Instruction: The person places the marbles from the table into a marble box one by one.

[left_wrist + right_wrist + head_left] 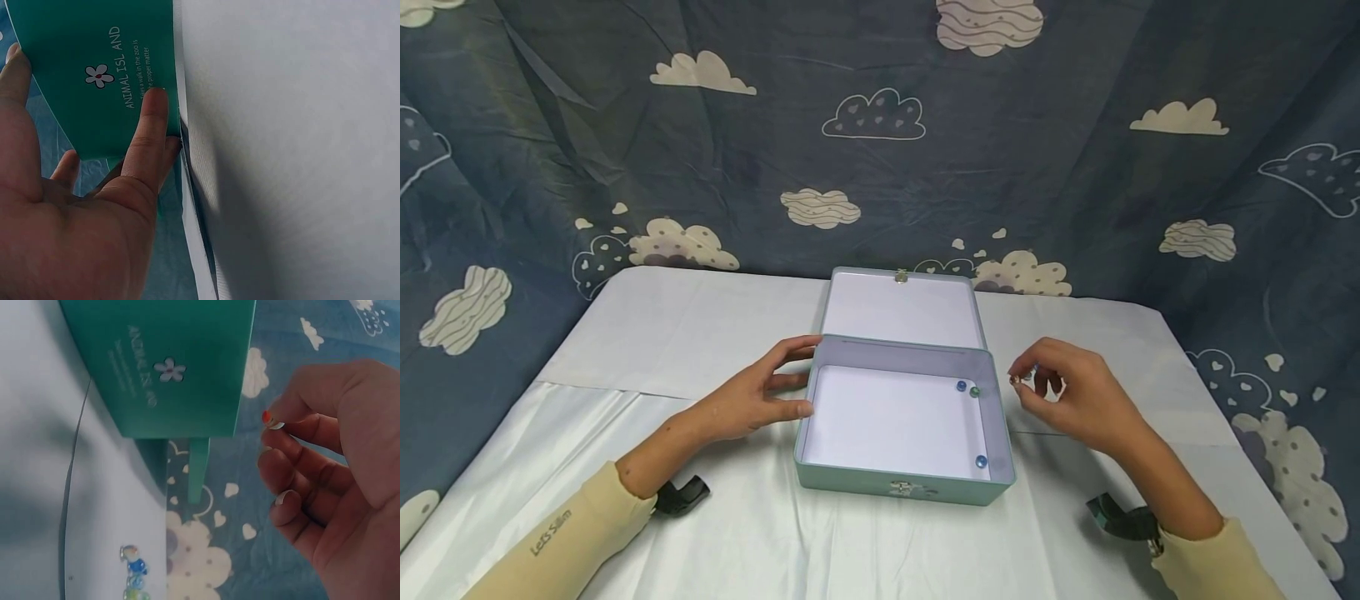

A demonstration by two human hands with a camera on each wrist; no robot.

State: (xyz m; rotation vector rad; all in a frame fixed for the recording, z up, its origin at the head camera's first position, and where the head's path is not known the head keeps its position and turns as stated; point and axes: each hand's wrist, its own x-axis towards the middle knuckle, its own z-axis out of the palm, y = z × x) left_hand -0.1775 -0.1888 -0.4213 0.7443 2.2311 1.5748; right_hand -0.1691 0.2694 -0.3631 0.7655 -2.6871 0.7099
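A green tin box [902, 493] with a white inside stands with its lid [902, 308] folded back. Two blue marbles [981, 461] and a green marble [974, 392] lie along the right side of its floor. My left hand [752, 396] rests against the box's left wall, thumb and fingers extended along it. Just outside the right wall, my right hand [1075, 396] pinches a small marble with red on it [267, 417] between thumb and index finger. The other fingers of that hand are curled loosely.
Several more marbles [135, 575], blue, green and clear, lie on the white cloth to the right of the box, mostly hidden behind the right hand in the head view. A dark cloud-patterned curtain [872, 175] hangs behind the table. A metal clasp [901, 277] sits on the lid edge.
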